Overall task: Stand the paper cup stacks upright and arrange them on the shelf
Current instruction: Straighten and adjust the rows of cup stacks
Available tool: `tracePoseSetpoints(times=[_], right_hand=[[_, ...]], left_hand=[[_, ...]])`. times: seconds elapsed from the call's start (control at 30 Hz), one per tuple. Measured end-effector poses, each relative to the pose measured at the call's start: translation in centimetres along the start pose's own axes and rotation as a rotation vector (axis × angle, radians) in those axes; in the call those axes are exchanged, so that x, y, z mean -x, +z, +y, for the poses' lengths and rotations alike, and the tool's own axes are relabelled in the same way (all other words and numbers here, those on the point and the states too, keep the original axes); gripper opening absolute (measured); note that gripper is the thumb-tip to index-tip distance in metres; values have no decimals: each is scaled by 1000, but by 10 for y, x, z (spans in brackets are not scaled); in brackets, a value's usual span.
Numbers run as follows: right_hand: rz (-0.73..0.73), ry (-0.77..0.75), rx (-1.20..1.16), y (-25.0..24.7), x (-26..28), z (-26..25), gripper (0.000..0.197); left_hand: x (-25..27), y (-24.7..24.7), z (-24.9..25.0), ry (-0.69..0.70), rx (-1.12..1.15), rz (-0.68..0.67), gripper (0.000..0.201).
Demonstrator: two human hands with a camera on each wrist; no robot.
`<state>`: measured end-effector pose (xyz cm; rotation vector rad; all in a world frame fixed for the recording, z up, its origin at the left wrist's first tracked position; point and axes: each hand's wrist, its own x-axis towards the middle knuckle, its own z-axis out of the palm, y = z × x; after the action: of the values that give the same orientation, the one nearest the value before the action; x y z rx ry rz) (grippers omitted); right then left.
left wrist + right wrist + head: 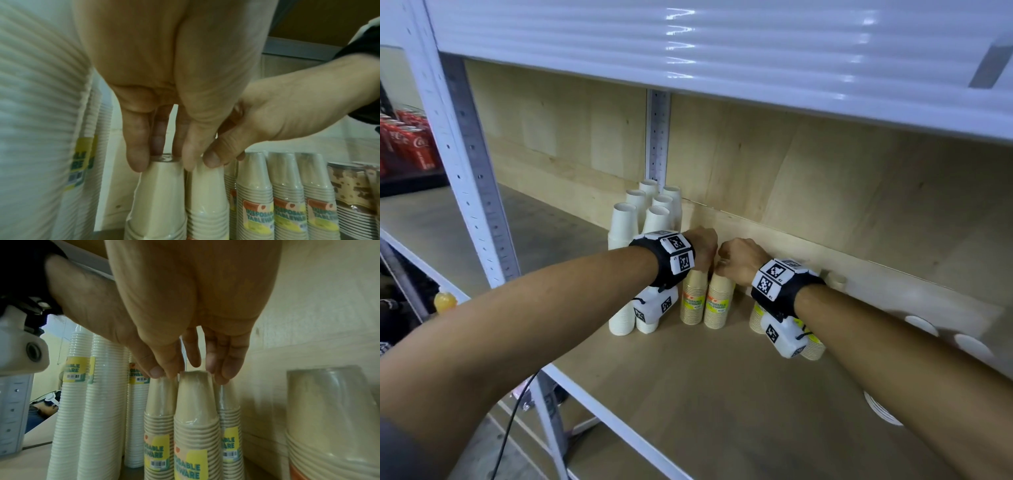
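Two tan paper cup stacks stand upright, bottoms up, side by side on the shelf board [688, 394]. My left hand [702, 250] [164, 162] pinches the top of the left tan stack [693, 298] [160, 186] from above. My right hand [741, 260] [197, 374] pinches the top of the right tan stack [719, 301] [195, 410] the same way. The two hands nearly touch. Several tall white stacks [647, 212] [102, 402] stand upright behind and to the left.
More tan stacks [287, 194] and a brown patterned stack [349, 186] stand to the right, partly hidden under my right wrist. White stacks [921, 323] lie on their sides at the far right. The wooden back wall [791, 171] is close behind; red cans [410, 144] sit far left.
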<state>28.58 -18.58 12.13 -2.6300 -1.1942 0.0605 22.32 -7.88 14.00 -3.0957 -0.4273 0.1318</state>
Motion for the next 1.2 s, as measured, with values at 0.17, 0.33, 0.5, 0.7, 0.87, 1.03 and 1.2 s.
tracePoseSetpoints(times=[0.17,0.33,0.5,0.7,0.87,1.03,1.2], right_hand=[[-32,-16,12,1,2,-1,8],[-41,-13,-7,-1,9,-3,20],[-24,17,-27,-4,21,-3,19],[6,61,-27,-13,37,7,26],[-7,110,-30,-23,54,20,28],[6,159,-43,-31,71,36,30],[28,213,-77,-33,86,50,26]], left_hand=[[7,2,-1,46,61,2,34],[13,3,-1,49,97,22,29],[21,2,1,68,123,73,27],[26,-11,19,101,151,66,30],[28,-15,40,159,158,40,30],[23,-12,57,191,262,1,31],[18,-10,75,225,218,3,31]])
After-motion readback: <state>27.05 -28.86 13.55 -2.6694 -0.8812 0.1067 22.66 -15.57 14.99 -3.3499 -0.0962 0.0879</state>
